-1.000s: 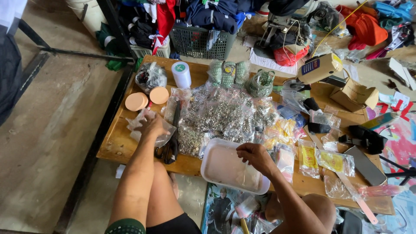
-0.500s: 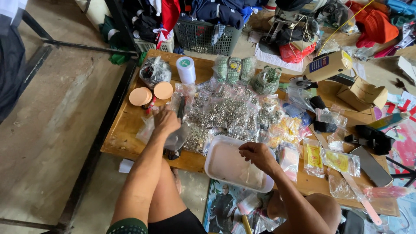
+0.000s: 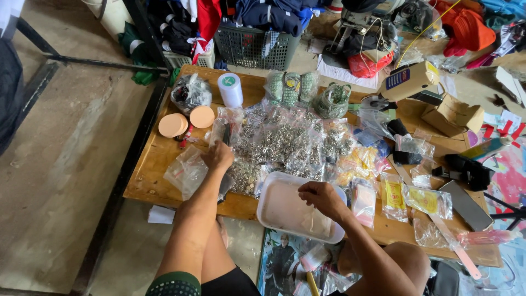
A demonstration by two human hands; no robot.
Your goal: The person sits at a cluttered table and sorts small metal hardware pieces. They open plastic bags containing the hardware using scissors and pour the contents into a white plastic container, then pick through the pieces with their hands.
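Note:
On a low wooden table lies a heap of small clear bags of silver metal parts. My left hand rests on the left side of that heap, fingers curled over a bag, beside a dark scissors-like tool that it partly hides. My right hand hovers over a white rectangular plastic tray at the table's front edge, fingers pinched together; a clear bag lies in the tray beneath it. Whether the fingers hold something small I cannot tell.
Round tan lids and a white tape roll stand at the back left. Yellow packets and a dark phone-like slab lie to the right. Behind the table sit a grey basket, clothes and cardboard boxes. Concrete floor extends left.
My left hand has stayed on the bag heap with a slight shift. My right hand remains over the white tray. The view has tilted a little, moving the table lower in frame.

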